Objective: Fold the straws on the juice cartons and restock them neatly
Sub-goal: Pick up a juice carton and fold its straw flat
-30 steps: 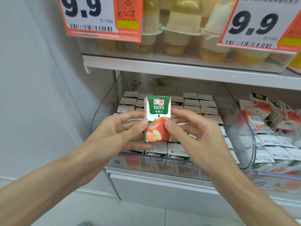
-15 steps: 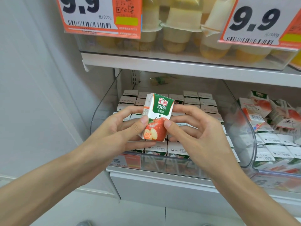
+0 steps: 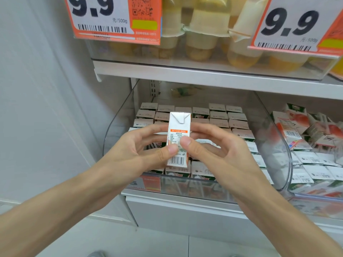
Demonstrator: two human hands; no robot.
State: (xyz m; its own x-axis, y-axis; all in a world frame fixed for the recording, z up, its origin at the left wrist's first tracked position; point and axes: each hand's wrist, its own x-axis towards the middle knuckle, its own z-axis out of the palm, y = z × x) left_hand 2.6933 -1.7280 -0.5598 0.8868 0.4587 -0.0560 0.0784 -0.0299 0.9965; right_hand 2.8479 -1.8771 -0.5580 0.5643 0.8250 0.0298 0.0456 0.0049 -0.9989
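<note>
The juice carton [image 3: 178, 139] is pinched upright between left hand [image 3: 138, 151] and right hand [image 3: 216, 150], twelve o'clock of the bin rim [image 3: 185, 179], presumably for straw access.

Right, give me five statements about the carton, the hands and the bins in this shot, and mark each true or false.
1. Both hands hold one juice carton upright, left hand and right hand each with a thumb on its near face. True.
2. The face turned to the camera shows the apple picture. False: it shows a barcode and a printed table.
3. The carton is held in front of a clear bin of cartons standing in rows. True.
4. The cartons in the right-hand bin stand in equally neat rows. False: many at its back lie tumbled.
5. The price tags above read 5.5. False: they read 9.9.
</note>
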